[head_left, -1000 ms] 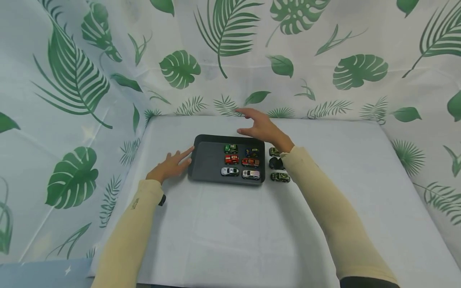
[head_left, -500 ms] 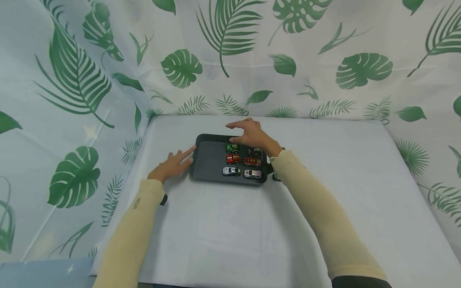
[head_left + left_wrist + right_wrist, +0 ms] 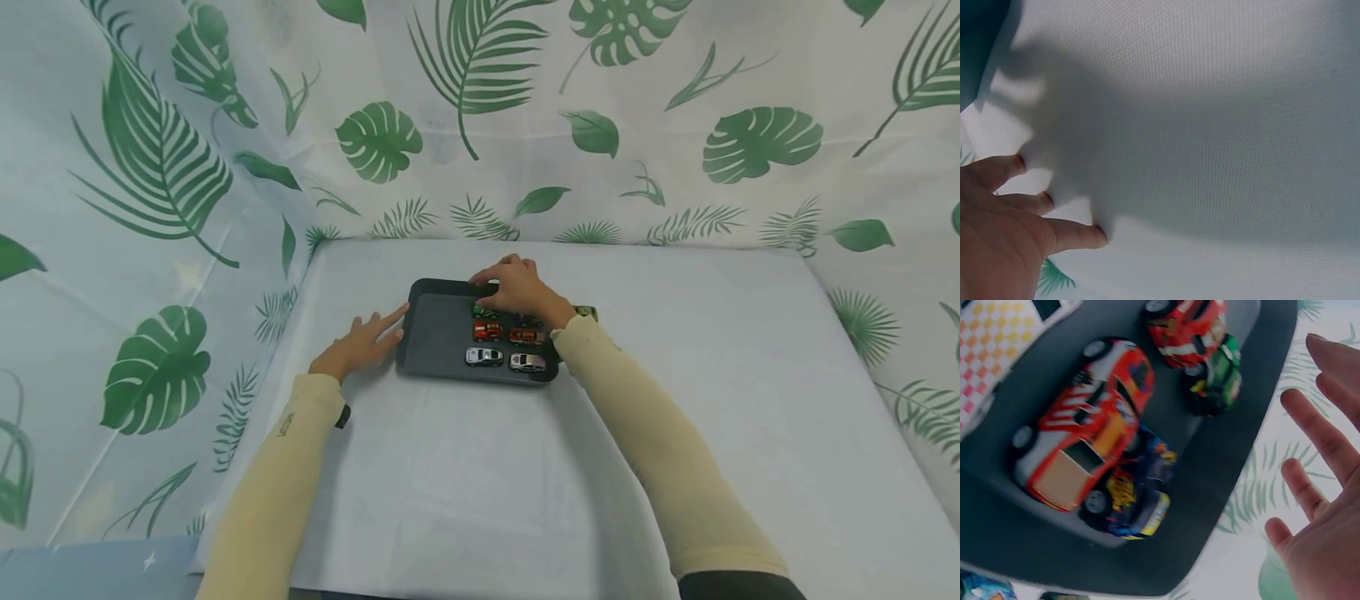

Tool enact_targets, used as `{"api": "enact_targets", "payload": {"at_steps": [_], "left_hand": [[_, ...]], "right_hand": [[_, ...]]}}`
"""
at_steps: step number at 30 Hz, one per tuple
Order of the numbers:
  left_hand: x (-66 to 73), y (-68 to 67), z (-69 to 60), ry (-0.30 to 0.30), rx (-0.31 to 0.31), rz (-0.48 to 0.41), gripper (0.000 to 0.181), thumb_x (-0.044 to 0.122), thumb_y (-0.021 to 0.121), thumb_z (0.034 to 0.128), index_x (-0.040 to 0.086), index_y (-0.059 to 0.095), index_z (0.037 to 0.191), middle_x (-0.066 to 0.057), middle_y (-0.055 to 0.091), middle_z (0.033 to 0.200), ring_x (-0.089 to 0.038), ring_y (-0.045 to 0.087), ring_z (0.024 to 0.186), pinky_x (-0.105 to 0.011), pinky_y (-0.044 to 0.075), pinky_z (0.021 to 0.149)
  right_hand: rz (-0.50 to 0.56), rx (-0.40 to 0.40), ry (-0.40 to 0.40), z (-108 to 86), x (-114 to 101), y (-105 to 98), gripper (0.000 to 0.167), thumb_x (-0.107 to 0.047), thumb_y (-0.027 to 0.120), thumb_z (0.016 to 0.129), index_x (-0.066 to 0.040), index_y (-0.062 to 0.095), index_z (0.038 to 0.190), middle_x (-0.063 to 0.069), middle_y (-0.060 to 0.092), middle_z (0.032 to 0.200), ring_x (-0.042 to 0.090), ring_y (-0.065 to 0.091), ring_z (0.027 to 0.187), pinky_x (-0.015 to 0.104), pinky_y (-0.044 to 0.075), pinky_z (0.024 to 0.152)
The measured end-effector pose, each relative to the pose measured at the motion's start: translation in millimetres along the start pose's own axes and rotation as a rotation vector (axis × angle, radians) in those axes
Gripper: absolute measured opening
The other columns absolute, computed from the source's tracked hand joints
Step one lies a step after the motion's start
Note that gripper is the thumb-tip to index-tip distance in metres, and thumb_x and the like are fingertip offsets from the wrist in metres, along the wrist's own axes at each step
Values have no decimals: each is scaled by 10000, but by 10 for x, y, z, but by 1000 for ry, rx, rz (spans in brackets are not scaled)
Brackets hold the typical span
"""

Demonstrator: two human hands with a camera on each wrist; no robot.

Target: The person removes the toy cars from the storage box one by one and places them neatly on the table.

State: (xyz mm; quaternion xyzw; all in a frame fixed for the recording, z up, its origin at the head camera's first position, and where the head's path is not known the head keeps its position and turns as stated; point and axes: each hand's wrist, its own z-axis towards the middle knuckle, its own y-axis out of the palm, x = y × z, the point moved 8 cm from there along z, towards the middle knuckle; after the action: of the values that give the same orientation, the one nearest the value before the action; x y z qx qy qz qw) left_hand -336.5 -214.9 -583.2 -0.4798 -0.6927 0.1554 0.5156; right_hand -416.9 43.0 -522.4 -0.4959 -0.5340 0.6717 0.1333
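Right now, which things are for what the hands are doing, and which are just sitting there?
Seems to belong:
gray tray, with the left hand at its edge
green toy car by the right hand
other toy cars in the tray
probably the greenish car outside the tray

Just there:
leaf-print sheet behind
white table cover
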Motion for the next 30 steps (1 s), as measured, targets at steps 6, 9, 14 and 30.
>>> {"api": "enact_targets", "payload": {"at_steps": [6, 9, 14, 30], "left_hand": [[-7, -6, 10, 2, 4, 4, 647, 535, 368, 1157, 359, 147, 1739, -243, 18, 1766, -549, -121, 1577, -879, -36, 1115], [-17, -9, 16, 2, 10, 5, 649, 540, 371, 1155, 366, 147, 1739, -239, 20, 1767, -548, -120, 1578, -879, -35, 1115], [-41, 6, 40, 0, 8, 0, 648, 547, 367, 1153, 375, 148, 1737, -237, 23, 1767, -545, -124, 1579, -876, -37, 1119], [-79, 22, 67, 0, 5, 4, 636, 549, 364, 1156, 396, 150, 1734, -221, 19, 1773, -528, -123, 1586, -876, -29, 1122]], "right_hand": [[-29, -16, 27, -7, 58, 79, 474, -249, 824, 981, -127, 717, 1426, 61, 707, 1388, 407, 393, 1428, 633, 170, 1190], [-40, -18, 38, -5, 84, 104, 455, -249, 821, 982, -133, 729, 1412, 70, 712, 1380, 412, 399, 1427, 636, 179, 1186], [-64, -36, 57, 0, 136, 157, 423, -270, 808, 994, -156, 745, 1397, 85, 712, 1371, 415, 411, 1426, 641, 184, 1200], [-111, -85, 97, 108, 241, 301, 402, -296, 785, 1008, -185, 752, 1392, 97, 732, 1289, 403, 430, 1384, 649, 199, 1198]]}}
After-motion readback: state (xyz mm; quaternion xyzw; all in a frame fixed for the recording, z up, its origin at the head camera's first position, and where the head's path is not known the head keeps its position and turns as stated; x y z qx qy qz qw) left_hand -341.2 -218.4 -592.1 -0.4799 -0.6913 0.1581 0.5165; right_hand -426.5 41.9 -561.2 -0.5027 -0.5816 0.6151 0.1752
